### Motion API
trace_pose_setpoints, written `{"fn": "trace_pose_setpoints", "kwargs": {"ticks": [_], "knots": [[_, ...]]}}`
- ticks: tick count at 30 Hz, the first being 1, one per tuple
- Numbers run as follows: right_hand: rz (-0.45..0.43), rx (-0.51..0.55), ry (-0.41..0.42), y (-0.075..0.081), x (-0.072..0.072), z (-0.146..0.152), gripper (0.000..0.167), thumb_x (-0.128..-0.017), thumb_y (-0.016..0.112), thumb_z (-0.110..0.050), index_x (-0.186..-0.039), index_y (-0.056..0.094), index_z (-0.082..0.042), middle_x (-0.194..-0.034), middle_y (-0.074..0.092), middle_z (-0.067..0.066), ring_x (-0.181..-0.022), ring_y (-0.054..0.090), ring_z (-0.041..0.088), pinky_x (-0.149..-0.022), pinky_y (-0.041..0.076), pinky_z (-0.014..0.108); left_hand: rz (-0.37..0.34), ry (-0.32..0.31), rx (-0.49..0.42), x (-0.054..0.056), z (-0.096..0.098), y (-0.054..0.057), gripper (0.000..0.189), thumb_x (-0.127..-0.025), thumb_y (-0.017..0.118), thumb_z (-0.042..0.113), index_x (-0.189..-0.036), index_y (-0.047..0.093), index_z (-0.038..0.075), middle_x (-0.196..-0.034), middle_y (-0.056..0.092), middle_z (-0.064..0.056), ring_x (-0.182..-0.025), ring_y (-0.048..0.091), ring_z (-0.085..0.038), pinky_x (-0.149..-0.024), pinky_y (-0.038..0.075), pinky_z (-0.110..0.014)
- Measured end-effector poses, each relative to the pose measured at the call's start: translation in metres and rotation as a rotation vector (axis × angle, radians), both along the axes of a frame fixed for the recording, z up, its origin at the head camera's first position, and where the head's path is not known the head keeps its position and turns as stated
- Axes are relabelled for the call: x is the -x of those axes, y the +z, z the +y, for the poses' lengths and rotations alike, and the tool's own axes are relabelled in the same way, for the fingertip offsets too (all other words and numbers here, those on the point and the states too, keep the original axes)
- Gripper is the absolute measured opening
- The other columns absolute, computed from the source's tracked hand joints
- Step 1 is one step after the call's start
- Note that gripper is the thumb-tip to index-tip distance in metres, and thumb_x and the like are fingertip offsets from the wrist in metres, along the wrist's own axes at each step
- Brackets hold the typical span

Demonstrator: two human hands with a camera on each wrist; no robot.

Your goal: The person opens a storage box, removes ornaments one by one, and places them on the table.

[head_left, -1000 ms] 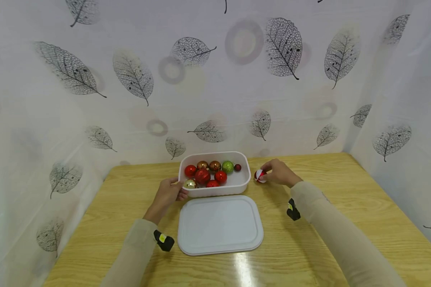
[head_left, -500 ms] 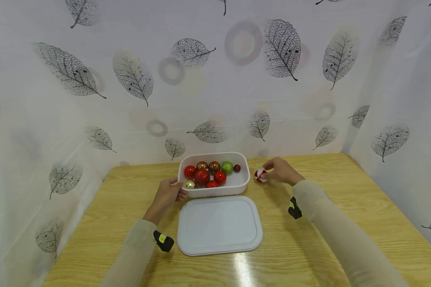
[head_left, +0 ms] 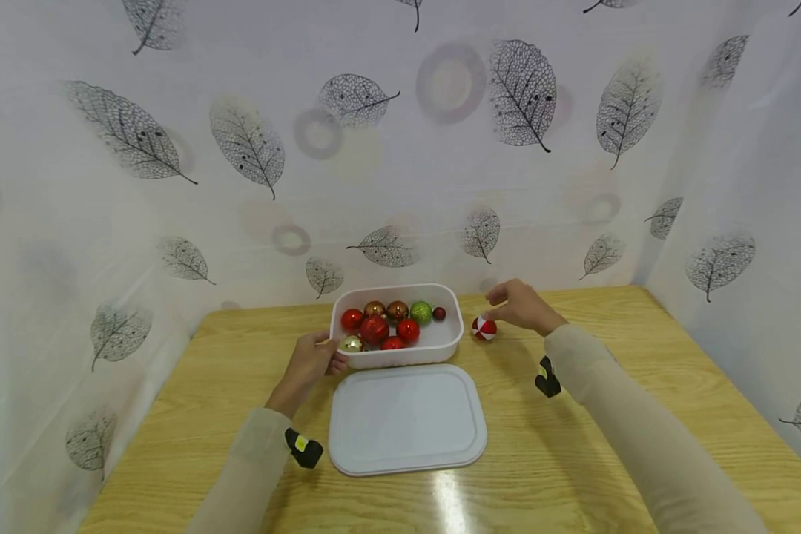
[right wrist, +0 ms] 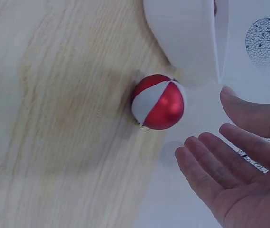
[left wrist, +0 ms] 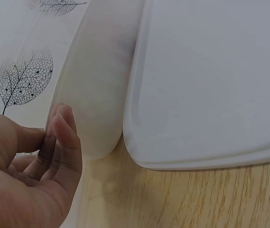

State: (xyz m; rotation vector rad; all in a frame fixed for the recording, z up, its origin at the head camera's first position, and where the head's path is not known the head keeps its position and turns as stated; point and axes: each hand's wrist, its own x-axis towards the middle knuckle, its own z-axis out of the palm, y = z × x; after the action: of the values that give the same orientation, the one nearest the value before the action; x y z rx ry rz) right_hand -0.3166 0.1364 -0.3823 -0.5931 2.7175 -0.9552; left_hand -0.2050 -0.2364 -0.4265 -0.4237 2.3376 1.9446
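A red and white Christmas ball lies on the table just right of a white plastic box. Beside it my right hand has its fingers spread apart, and in the right wrist view a gap shows between fingertips and ball. My left hand pinches the box's wall at its front left corner, thumb on one side and fingers on the other in the left wrist view. Inside the box sit several Christmas balls: red ones such as the big red ball, brown ones, a gold ball and a green ball.
A white lid lies flat on the wooden table, directly in front of the box. Behind the table hangs a pale curtain with leaf prints, which also runs along both sides.
My right hand has let go of the red and white ball and drawn slightly up and away; the ball has turned a little in place. The left hand keeps its hold on the box.
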Motion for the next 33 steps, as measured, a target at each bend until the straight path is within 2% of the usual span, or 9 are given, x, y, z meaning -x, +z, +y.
{"fn": "trace_pose_setpoints", "kwargs": {"ticks": [9, 17, 23, 29, 33], "knots": [[-0.015, 0.033, 0.012, 0.015, 0.001, -0.018, 0.048, -0.093, 0.074, -0.018, -0.130, 0.061, 0.009, -0.127, 0.064, 0.028, -0.117, 0.061, 0.040, -0.098, 0.053, 0.051, -0.009, 0.004, 0.004, 0.001, -0.001, -0.001, 0.042, -0.108, 0.046, 0.008, -0.143, 0.043, -0.015, -0.077, 0.069, -0.011, -0.062, 0.065, -0.011, -0.058, 0.056, -0.021], [-0.039, 0.103, 0.027, 0.022, -0.006, -0.043, 0.047, -0.091, 0.077, -0.018, -0.127, 0.063, 0.009, -0.121, 0.067, 0.025, -0.112, 0.065, 0.038, -0.091, 0.058, 0.044, -0.004, 0.003, 0.000, 0.002, -0.002, -0.003, 0.042, -0.107, 0.046, 0.008, -0.142, 0.045, -0.015, -0.077, 0.070, -0.012, -0.062, 0.065, -0.012, -0.058, 0.056, -0.021], [-0.046, 0.124, 0.064, 0.019, -0.011, -0.062, 0.043, -0.091, 0.077, -0.016, -0.125, 0.066, 0.007, -0.121, 0.068, 0.024, -0.111, 0.066, 0.035, -0.090, 0.058, 0.043, 0.005, 0.001, -0.003, 0.002, -0.002, -0.002, 0.042, -0.107, 0.046, 0.008, -0.142, 0.045, -0.015, -0.077, 0.070, -0.012, -0.062, 0.065, -0.011, -0.057, 0.056, -0.021], [-0.040, 0.130, 0.127, 0.008, -0.013, -0.078, 0.045, -0.090, 0.077, -0.014, -0.126, 0.064, 0.010, -0.114, 0.070, 0.023, -0.105, 0.068, 0.033, -0.090, 0.058, 0.043, 0.017, 0.000, -0.020, 0.002, -0.002, -0.004, 0.041, -0.107, 0.047, 0.007, -0.140, 0.046, -0.016, -0.074, 0.069, -0.010, -0.060, 0.064, -0.010, -0.055, 0.055, -0.020], [-0.064, 0.136, 0.128, 0.004, -0.016, -0.088, 0.047, -0.089, 0.078, -0.011, -0.127, 0.063, 0.011, -0.112, 0.071, 0.023, -0.103, 0.068, 0.033, -0.090, 0.058, 0.043, 0.022, 0.003, -0.028, 0.002, -0.002, -0.005, 0.040, -0.107, 0.046, 0.007, -0.140, 0.046, -0.017, -0.073, 0.069, -0.009, -0.059, 0.064, -0.010, -0.055, 0.055, -0.020]]}}
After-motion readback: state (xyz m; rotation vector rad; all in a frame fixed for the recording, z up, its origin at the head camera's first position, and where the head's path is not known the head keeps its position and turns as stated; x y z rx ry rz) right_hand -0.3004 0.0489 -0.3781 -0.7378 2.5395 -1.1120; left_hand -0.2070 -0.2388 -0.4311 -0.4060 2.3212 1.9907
